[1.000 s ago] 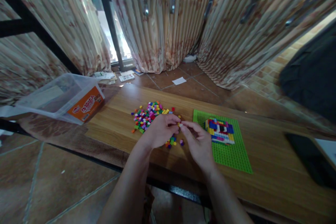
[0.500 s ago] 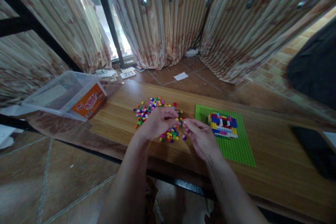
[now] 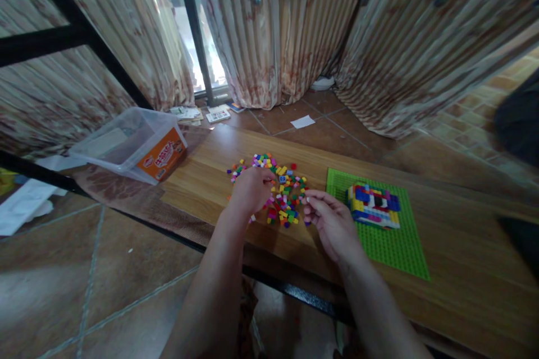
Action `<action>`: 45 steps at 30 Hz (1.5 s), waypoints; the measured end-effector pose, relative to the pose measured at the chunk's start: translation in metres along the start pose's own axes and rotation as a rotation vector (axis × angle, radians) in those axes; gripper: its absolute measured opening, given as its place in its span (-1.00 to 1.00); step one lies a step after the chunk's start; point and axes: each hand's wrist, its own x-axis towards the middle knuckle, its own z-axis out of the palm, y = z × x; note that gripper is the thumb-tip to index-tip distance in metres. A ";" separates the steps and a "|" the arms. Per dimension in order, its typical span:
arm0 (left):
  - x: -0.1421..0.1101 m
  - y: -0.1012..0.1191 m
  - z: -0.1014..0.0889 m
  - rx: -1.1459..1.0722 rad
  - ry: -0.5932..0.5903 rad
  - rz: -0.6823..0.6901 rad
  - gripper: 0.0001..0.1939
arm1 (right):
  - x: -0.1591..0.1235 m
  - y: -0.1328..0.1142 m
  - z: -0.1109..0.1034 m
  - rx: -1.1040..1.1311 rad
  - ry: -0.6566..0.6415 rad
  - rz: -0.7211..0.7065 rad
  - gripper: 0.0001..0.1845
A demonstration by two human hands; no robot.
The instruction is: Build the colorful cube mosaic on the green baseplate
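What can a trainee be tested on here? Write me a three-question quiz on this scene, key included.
1. Which is nearer the green board: the left hand or the right hand?
2. True or false: the brick build sits on the green board.
3. Fill in the colour: the clear bin carries an ____ label.

Key: 1. the right hand; 2. true; 3. orange.

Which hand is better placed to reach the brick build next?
Probably the right hand: it is nearer the brick build on the green baseplate and appears to pinch a small white piece; the left hand is over the loose bricks.
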 end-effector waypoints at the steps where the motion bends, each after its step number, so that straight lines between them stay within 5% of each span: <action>1: 0.000 0.000 -0.001 -0.005 -0.001 0.001 -0.73 | 0.000 0.001 0.000 -0.007 -0.007 -0.007 -0.72; 5: -0.001 0.001 -0.010 -0.010 -0.005 -0.012 -0.75 | -0.002 0.006 0.000 -0.125 -0.062 -0.039 -0.72; 13: -0.005 -0.001 -0.026 -0.022 0.156 -0.154 -0.75 | -0.027 0.013 0.031 -0.864 -0.356 -0.213 -0.78; 18: -0.006 -0.001 -0.026 -0.092 0.155 -0.136 -0.75 | -0.037 0.019 0.059 -1.382 -0.317 -0.296 -0.80; 22: -0.007 -0.004 -0.028 -0.094 0.157 -0.160 -0.74 | -0.039 0.023 0.066 -1.593 -0.319 -0.299 -0.76; 36: -0.010 -0.010 -0.035 -0.093 0.017 -0.179 -0.68 | -0.036 0.030 0.065 -1.576 -0.205 -0.399 -0.74; 41: -0.011 0.012 -0.025 -0.229 -0.198 -0.055 -0.58 | -0.030 0.003 0.036 -1.349 -0.016 -0.561 -0.74; 45: -0.015 0.042 -0.003 -0.280 -0.318 -0.033 -0.58 | -0.026 -0.013 0.002 -1.222 0.015 -0.597 -0.69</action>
